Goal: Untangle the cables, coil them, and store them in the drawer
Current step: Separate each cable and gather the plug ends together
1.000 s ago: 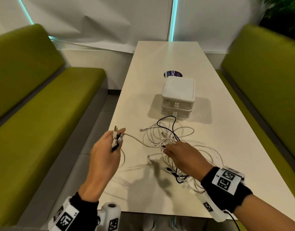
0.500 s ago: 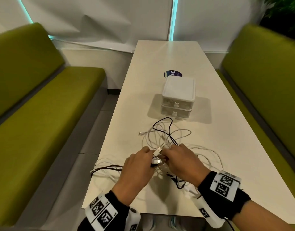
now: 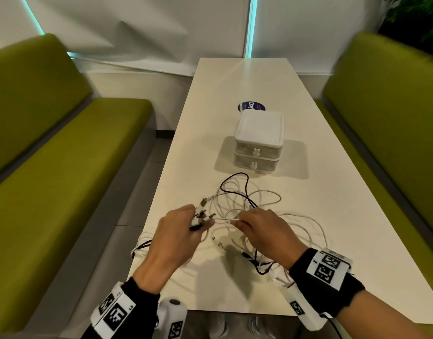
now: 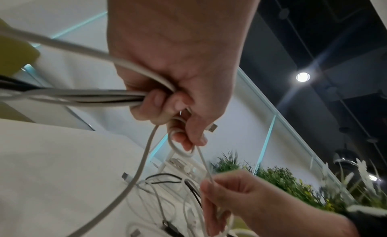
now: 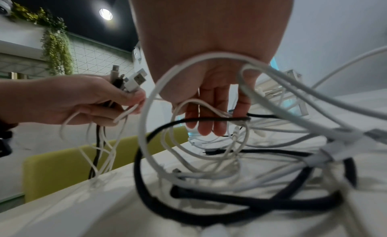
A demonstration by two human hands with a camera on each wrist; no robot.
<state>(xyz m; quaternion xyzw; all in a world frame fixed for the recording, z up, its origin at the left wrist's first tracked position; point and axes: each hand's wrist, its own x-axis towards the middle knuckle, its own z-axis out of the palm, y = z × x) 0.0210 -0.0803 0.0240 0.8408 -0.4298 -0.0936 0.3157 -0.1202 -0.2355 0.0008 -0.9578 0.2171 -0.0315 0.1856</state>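
Observation:
A tangle of white cables point(image 3: 264, 195) and a black cable point(image 3: 246, 189) lies on the white table point(image 3: 235, 77), in front of a small white two-drawer box point(image 3: 258, 140) with both drawers closed. My left hand point(image 3: 198, 221) grips a bundle of cable ends, whose USB plugs point(image 5: 134, 81) stick up past the fingers point(image 4: 159, 100). My right hand point(image 3: 237, 222) pinches one thin white cable point(image 4: 206, 167) that runs taut to the left hand. In the right wrist view, thick black cable loops point(image 5: 209, 199) lie under the right hand's fingers point(image 5: 209, 118).
Cable loops point(image 3: 143, 243) hang over the table's left edge. A round blue sticker point(image 3: 251, 106) lies behind the drawer box. Green benches point(image 3: 64, 167) flank the table on both sides, the other point(image 3: 386, 118) at the right. A wall closes the far end.
The left hand came down from the left to meet the right hand at the tangle. It has now drawn slightly left again, leaving a short taut white cable between the hands.

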